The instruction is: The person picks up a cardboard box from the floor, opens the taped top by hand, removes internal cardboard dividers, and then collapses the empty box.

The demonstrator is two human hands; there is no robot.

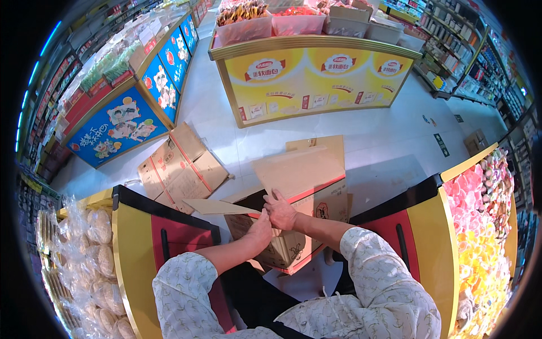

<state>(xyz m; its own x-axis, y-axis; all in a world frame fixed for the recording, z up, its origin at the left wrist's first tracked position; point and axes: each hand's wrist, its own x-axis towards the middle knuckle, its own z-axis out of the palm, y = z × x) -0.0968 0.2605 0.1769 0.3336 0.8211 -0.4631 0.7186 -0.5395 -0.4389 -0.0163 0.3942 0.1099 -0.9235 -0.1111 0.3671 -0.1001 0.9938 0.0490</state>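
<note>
A large printed cardboard box [313,203] with red edge strips stands on the floor before me, its top flaps spread apart. My left hand [260,231] and my right hand [280,211] meet at the box's near upper edge. Both have their fingers closed on the cardboard there, the right hand just above and to the right of the left. One flap [220,206] sticks out to the left, and a wide flap [292,167] leans up behind my hands. The inside of the box is dark, and its contents cannot be made out.
Flattened cardboard [182,169] lies on the floor to the left. Yellow and red display stands flank me, with bagged round goods [101,245] at left and wrapped sweets [478,237] at right. Beyond are a yellow display counter [313,80] with plastic tubs and a blue one [123,127].
</note>
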